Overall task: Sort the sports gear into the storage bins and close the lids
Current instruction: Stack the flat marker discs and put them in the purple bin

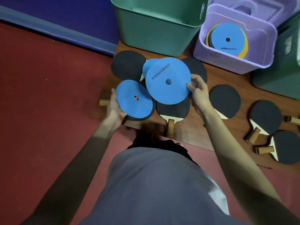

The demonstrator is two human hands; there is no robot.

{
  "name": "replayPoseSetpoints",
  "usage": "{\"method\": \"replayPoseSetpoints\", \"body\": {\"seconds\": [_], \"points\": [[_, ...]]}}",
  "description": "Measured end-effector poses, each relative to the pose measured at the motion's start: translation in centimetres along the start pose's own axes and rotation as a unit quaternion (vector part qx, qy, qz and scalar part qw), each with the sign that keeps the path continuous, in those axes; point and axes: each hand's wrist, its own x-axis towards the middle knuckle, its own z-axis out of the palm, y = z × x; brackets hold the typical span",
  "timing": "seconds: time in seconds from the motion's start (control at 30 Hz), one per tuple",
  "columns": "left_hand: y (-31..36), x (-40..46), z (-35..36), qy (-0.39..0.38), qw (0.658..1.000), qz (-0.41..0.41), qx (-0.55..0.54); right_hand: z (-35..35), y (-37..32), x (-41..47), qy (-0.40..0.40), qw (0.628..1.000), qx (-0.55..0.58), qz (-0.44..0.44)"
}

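My left hand point(114, 106) grips a blue flat disc point(134, 99) by its left edge, above a black paddle. My right hand point(197, 91) pinches the right rim of a larger-looking blue disc point(168, 81), with another blue disc point(148, 66) peeking out behind it. Both discs hover over several black table-tennis paddles point(173, 109) lying on a low wooden board point(194, 132). The open purple bin point(233, 62) at the back right holds a stack of discs with a blue one point(227, 38) on top. An open green bin point(155, 28) stands behind the paddles.
More black paddles point(224, 101) with wooden handles lie to the right on the board. A purple lid point(259, 8) leans behind the purple bin. Another green bin point(276, 75) stands at the far right. Red floor point(48, 95) spreads to the left, a blue wall behind it.
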Motion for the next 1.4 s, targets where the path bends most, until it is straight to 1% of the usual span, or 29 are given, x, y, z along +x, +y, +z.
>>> {"method": "replayPoseSetpoints", "body": {"seconds": [0.07,0.1,0.13,0.2,0.3,0.4,0.6,0.67,0.77,0.87,0.93,1.0,1.13,1.2,1.33,1.4], "points": [[0.1,0.5,0.8,-0.018,0.999,-0.029,-0.014,0.8,0.5,0.0,-0.046,0.997,0.049,0.041],[0.1,0.7,1.3,-0.022,0.999,-0.035,-0.022,1.4,0.9,0.0,-0.063,0.995,0.054,0.055],[0.1,0.7,1.9,-0.026,0.999,-0.039,-0.028,2.1,1.3,-0.2,-0.077,0.993,0.053,0.068],[0.0,0.6,2.9,-0.032,0.998,-0.044,-0.036,3.3,2.1,-0.3,-0.094,0.992,0.012,0.087],[-0.2,0.6,3.7,-0.031,0.996,-0.063,-0.048,4.1,3.0,0.0,-0.12,0.987,-0.096,0.05],[-0.2,0.9,3.9,-0.02,0.997,-0.062,-0.052,4.4,3.1,0.3,-0.146,0.981,-0.126,0.037],[0.3,1.4,4.3,0.001,0.999,-0.035,-0.022,4.7,3.4,2.3,-0.163,0.969,-0.184,0.029],[0.7,1.4,4.5,0.006,0.999,-0.023,-0.025,4.8,3.5,3.5,-0.15,0.964,-0.218,0.032],[1.4,1.7,4.7,0.021,0.999,-0.018,-0.038,5.1,3.3,5.9,-0.081,0.947,-0.309,0.038],[1.9,1.9,4.9,0.049,0.998,-0.009,-0.05,5.1,2.5,8.7,-0.016,0.928,-0.37,0.048],[2.1,2.1,5.0,0.061,0.997,-0.002,-0.05,5.1,1.9,10.3,0.008,0.903,-0.414,0.113],[2.2,2.2,5.0,0.069,0.996,0.0,-0.056,5.3,1.5,11.4,0.022,0.885,-0.429,0.179],[2.3,2.6,5.0,0.072,0.995,0.001,-0.064,6.0,1.5,11.8,0.059,0.882,-0.408,0.229],[2.3,2.7,5.0,0.069,0.996,0.001,-0.059,5.9,1.7,11.8,0.06,0.893,-0.376,0.241],[2.5,2.9,5.1,0.062,0.997,0.004,-0.051,5.8,1.8,12.0,0.071,0.926,-0.255,0.269],[2.6,2.9,5.1,0.057,0.997,0.004,-0.048,6.1,1.8,12.0,0.076,0.935,-0.22,0.267]]}}
